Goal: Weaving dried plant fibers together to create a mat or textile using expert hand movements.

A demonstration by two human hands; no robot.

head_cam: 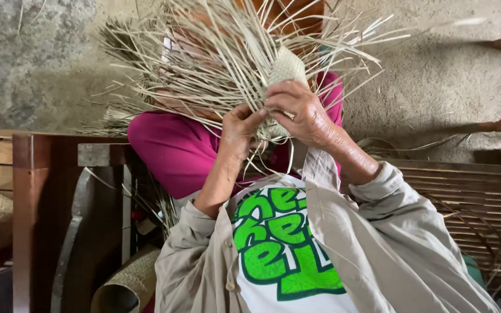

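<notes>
both raised close together in front of the chest, clasped on one thing: left hand point(240, 128) curled tight under the lower edge of a half-woven straw piece point(282, 87), fingers folded in and thumb pressing the weave; right hand point(301, 110) wrapped over the front of the same piece, knuckles outward, fingertips pinching pale strips just beside the left thumb. touching or nearly touching each other at the woven part. woven section small, rounded, tight and pale, sitting right above the right hand, upright. fanning up and out from it, loose unwoven straw strands point(204, 52), long, thin and dry, spreading left, right and toward the top edge, a few trailing down past the wrists. around the forearms, pushed-back sleeves of a beige open shirt point(378, 232), over a white tee with a green print point(279, 249). behind the strands, mostly hidden, another person in a magenta top point(175, 148), sitting just beyond the hands. to the left, a dark wooden frame point(36, 191) with lighter planks; below it, near the bottom edge, a rolled woven mat point(126, 281). to the right, a slatted bamboo bench point(471, 197). further back, a rough grey concrete floor point(36, 58) with scattered bits of straw.
</notes>
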